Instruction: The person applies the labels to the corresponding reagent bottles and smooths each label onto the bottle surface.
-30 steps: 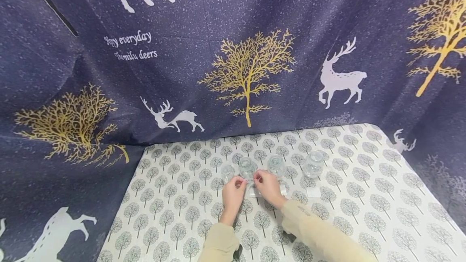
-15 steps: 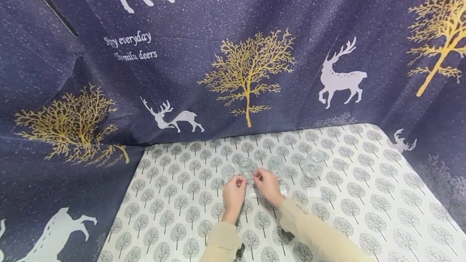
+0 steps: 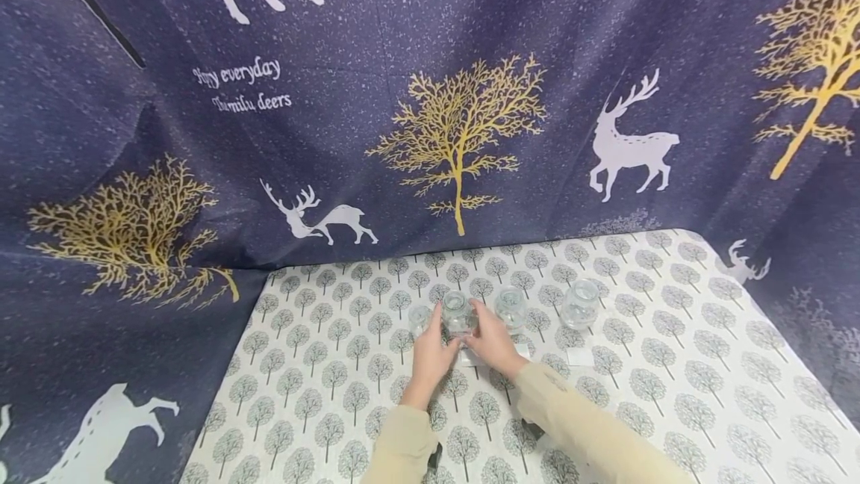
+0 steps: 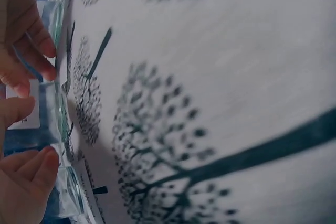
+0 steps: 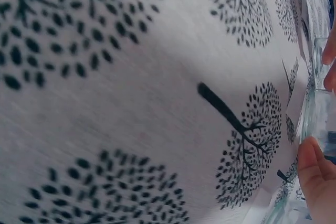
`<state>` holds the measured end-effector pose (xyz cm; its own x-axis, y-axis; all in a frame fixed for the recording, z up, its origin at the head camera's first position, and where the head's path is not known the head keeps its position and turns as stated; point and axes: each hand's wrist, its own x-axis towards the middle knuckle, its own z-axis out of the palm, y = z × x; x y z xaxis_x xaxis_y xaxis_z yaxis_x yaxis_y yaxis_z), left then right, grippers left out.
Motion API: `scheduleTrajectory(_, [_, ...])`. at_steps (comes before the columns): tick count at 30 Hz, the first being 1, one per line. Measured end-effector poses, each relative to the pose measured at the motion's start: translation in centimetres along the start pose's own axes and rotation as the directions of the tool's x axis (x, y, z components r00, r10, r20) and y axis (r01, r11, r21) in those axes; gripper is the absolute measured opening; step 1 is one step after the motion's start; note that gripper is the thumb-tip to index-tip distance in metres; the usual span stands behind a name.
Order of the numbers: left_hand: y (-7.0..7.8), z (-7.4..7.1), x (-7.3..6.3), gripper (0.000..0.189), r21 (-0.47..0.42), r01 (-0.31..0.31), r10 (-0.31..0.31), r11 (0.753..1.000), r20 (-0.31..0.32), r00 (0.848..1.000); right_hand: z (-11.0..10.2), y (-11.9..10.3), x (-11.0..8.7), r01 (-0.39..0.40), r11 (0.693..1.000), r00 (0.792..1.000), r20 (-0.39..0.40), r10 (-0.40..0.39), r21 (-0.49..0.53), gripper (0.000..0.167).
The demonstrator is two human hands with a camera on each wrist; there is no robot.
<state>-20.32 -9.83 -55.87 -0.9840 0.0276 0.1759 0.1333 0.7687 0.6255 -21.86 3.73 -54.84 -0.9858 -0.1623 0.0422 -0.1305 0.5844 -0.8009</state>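
My left hand [image 3: 430, 353] and right hand [image 3: 493, 338] hold a clear glass jar [image 3: 457, 306] from both sides, second from the left in a row on the tablecloth. An index finger reaches along each side of it, with the thumbs at its front. A white label [image 4: 31, 118] with small dark print lies flat against the jar's front in the left wrist view, and both thumbs press near its upper part. In the right wrist view, the right hand's fingers [image 5: 311, 163] lie close to the jar's base.
A smaller glass jar [image 3: 419, 318] stands just left of my hands. To the right stand another jar [image 3: 510, 308] and a taller jar [image 3: 580, 305]. White label strips [image 3: 579, 356] lie in front of them on the tree-print tablecloth [image 3: 336, 387]. A dark deer-print curtain [image 3: 403, 193] hangs behind.
Both hands were pinched together in front of the jar. The index fingers have since straightened forward along the jar's sides, and the thumbs have come to its front.
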Motion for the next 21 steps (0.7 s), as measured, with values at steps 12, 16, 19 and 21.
scheduleTrajectory(12, [-0.33, -0.3, 0.82, 0.083, -0.029, -0.004, 0.007, 1.0, 0.112, 0.994, -0.25, -0.1, 0.56, 0.035, 0.996, 0.999, 0.038, -0.032, -0.083, 0.069])
scheduleTrajectory(16, [-0.55, -0.26, 0.84, 0.085, -0.008, -0.024, 0.025, 1.0, 0.097, 0.995, -0.35, 0.31, 0.58, 0.081, 0.99, 0.996, 0.038, -0.077, -0.115, 0.064])
scheduleTrajectory(19, [-0.51, -0.13, 0.82, 0.085, 0.0, -0.019, 0.019, 1.0, 0.073, 0.997, -0.41, 0.48, 0.59, 0.098, 0.987, 0.995, 0.045, -0.093, -0.126, 0.061])
scheduleTrajectory(21, [-0.43, 0.04, 0.82, 0.085, 0.008, -0.018, 0.018, 1.0, 0.048, 0.999, -0.43, 0.54, 0.57, 0.098, 0.987, 0.995, 0.048, -0.092, -0.131, 0.059])
